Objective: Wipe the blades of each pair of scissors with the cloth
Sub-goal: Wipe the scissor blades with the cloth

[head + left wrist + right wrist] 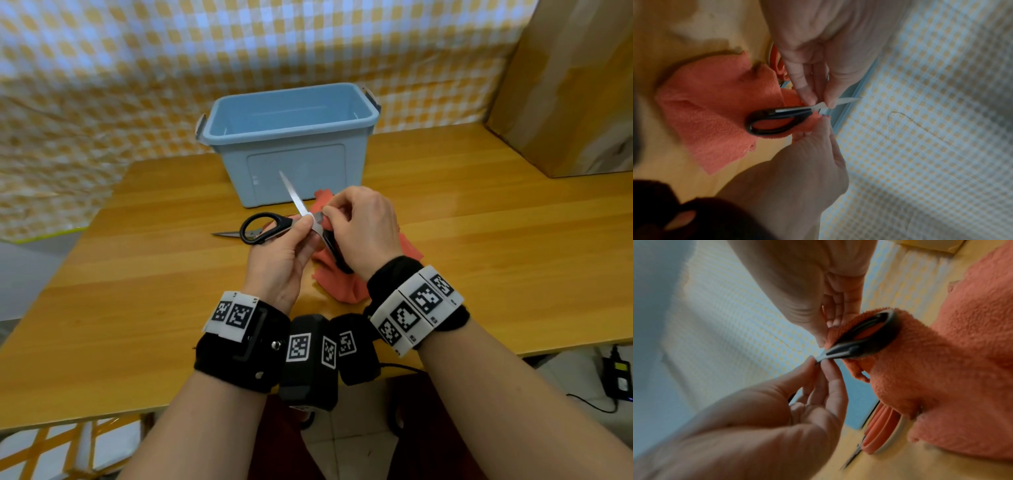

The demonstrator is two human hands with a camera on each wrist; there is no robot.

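My left hand (281, 253) pinches the black scissors (320, 226) by a blade, above the desk (479, 246). My right hand (363, 226) clamps the cloth (337, 284) near the pivot (mid-wipe, I judge). Next: draw the cloth toward the tip, carefully.

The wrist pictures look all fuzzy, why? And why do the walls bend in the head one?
Left wrist view: the near left hand and the table edges are smeared. Right wrist view: the right hand is soft, the cloth sharper. Head view: sharp, but the wide lens curves the checked curtain.
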